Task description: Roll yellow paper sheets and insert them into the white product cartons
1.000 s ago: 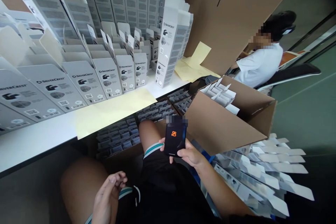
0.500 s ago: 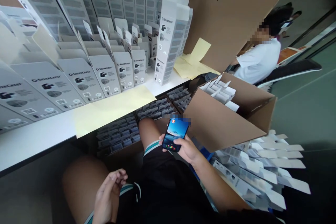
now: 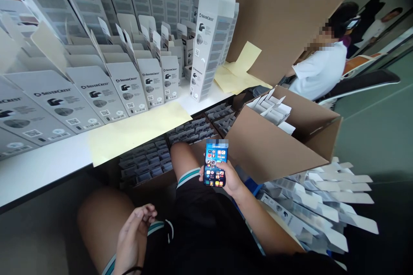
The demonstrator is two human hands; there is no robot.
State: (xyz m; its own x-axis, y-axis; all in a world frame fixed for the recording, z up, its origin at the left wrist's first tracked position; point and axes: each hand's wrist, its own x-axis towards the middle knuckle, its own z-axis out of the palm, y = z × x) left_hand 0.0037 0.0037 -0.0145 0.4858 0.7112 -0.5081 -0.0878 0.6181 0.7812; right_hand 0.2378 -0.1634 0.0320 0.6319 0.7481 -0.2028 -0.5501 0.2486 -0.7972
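Noting one smartphone (image 3: 215, 165), lit, showing rows of app icons (image 3: 213, 159), grasped in the right hand (image 3: 228, 179); the single left hand (image 3: 133, 235) hangs loosely curled, holding nothing.

This is a packing workshop, folks! Right beside the right hand's fingers (image 3: 222, 166) stands an open cardboard shipping carton (image 3: 269, 148), trays of packed goods (image 3: 190, 132) sit just beyond them, and further past the fingers, SilverCrest retail boxes (image 3: 127, 90) line a long white workbench (image 3: 48, 166).
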